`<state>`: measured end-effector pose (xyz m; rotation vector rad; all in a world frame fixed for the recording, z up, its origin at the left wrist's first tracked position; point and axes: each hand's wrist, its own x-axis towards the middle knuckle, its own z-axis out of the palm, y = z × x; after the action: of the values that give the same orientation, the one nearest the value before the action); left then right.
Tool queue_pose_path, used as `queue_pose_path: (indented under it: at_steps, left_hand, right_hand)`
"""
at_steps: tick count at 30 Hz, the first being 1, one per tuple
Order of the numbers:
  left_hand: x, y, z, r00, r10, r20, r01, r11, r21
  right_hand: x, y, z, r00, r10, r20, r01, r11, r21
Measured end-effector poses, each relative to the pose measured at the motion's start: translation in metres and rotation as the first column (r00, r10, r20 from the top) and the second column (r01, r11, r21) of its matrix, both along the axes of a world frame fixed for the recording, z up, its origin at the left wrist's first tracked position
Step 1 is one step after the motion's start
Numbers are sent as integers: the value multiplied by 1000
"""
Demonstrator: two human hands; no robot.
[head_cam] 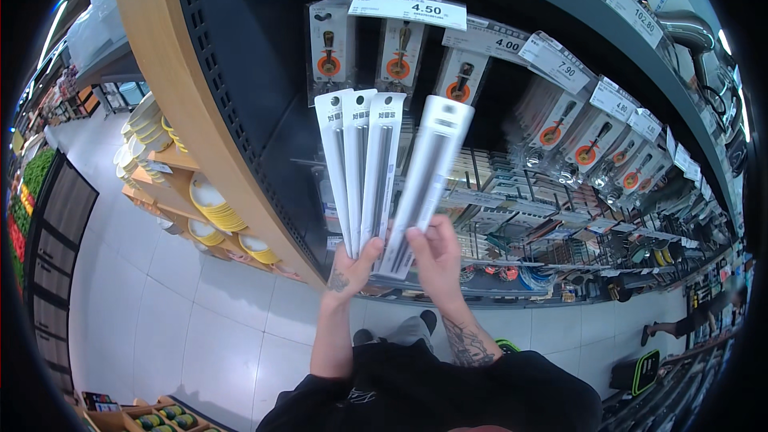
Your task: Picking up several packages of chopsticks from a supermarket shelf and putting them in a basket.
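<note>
Low in front of the store rack, my left hand (354, 270) grips the lower ends of several slim white packages (378, 174), fanned apart, with dark slender rods inside. My right hand (437, 255) holds another such package (427, 180) by its lower part, just right of the fan and tilted to the right; it is motion-blurred. What the rods are cannot be told. Behind the package tops hang carded small metal utensils (399, 54) under price tags (408, 9).
A wooden end panel (210, 102) and shelves of yellow-rimmed bowls (210, 204) stand left. More carded goods (588, 150) hang right, below a dark shelf edge (576, 12). A person's legs (666, 327) and a black basket with green trim (636, 372) are at far right.
</note>
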<state>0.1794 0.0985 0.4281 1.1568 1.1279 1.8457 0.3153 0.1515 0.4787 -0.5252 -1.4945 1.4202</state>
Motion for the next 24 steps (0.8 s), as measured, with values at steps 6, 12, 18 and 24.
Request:
queue_pose_path:
  at_steps: [6, 12, 18, 24]
  left_hand:
    - [-18, -16, 23, 943, -194, 272, 210, 977, -34]
    - [-35, -20, 18, 964, -111, 241, 120, 993, -21]
    - [-29, -17, 15, 965, -137, 226, 143, 990, -11]
    - [-25, -17, 13, 961, -141, 239, 150, 989, -17]
  right_hand:
    - [47, 0, -16, 998, -6, -61, 11, 996, 89]
    - [65, -8, -142, 933, 237, 271, -174, 956, -238]
    - [66, 3, -163, 970, 64, 236, 17, 946, -325]
    - [52, 22, -140, 976, 1, 217, 62, 956, -287]
